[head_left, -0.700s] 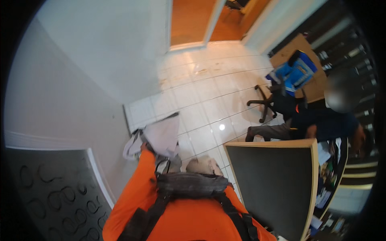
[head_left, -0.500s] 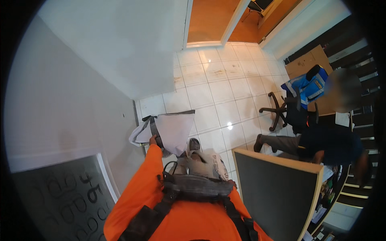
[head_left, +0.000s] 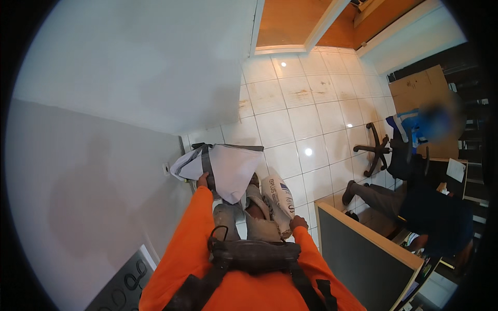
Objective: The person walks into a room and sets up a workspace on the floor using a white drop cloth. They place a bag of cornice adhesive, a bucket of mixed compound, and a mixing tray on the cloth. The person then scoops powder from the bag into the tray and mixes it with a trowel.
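pale bag: the bigger of our two loads, in front of our legs and a little to the left; whether its lower end touches the floor, we cannot tell.
how far along the carrying is: we judge the taking-up done, since both loads are in hand; neither has been let go, and how much is left we cannot tell.
wall: rises along our left, its foot just beside the pale bag, so we have little room there.
tiled floor: runs from our feet to the doorway ahead; we find our widest room for moving this way.
partition: dark panel with a wooden rim, standing near us on the right; its front corner is the edge we would mind most.
co-worker: bent over beyond the partition, one foot reaching out past its corner.
wheeled chair: near the co-worker, its splayed base well apart from our loads.
white sack: our smaller load, printed, slanting beside our right leg, near both the pale bag and the partition.
left hand: closed on the pale bag by its dark band.
right hand: gripping the white sack near its closer end.
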`<action>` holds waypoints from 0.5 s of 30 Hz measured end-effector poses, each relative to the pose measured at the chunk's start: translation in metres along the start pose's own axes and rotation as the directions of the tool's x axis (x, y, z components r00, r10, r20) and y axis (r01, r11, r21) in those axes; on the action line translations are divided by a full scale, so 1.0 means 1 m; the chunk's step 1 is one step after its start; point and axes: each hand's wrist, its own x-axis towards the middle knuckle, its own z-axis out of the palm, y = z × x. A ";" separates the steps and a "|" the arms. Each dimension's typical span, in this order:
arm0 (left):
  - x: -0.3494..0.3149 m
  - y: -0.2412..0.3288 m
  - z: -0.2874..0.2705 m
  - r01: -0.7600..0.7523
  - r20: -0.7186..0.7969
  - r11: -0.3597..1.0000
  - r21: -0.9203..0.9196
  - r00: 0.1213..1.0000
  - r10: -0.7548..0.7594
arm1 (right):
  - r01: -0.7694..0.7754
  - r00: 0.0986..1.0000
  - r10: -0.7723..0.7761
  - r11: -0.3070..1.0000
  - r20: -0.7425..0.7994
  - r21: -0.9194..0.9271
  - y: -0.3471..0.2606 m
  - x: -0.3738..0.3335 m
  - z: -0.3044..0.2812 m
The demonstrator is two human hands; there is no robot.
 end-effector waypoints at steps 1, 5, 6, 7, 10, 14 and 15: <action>0.020 -0.005 -0.008 -0.028 0.014 0.999 0.032 1.000 0.028 | 0.030 1.000 -0.030 0.999 -0.006 -0.030 -0.015 0.003 -0.001; 0.081 -0.007 -0.038 -0.149 0.091 0.981 0.120 0.986 0.139 | 0.116 0.993 -0.115 0.992 0.011 -0.056 -0.062 0.000 -0.017; 0.096 -0.005 -0.035 -0.175 0.119 0.977 0.120 0.980 0.161 | 0.126 0.992 -0.126 0.990 0.012 -0.062 -0.080 0.007 -0.025; 0.092 -0.012 -0.009 -0.150 0.123 0.972 0.180 0.984 0.129 | 0.105 0.994 -0.105 0.994 0.022 -0.031 -0.084 0.016 -0.024; 0.130 0.001 -0.038 -0.124 0.182 0.989 0.079 0.977 0.108 | 0.212 0.977 -0.212 0.975 0.007 -0.060 -0.128 0.044 -0.028; 0.103 0.001 -0.005 -0.094 0.033 0.996 0.001 0.995 0.094 | 0.224 0.974 -0.224 0.974 0.019 -0.022 -0.153 0.061 -0.015; 0.077 0.005 0.013 -0.084 0.038 0.992 0.090 0.996 0.081 | 0.211 0.976 -0.210 0.977 0.053 -0.005 -0.152 0.070 0.000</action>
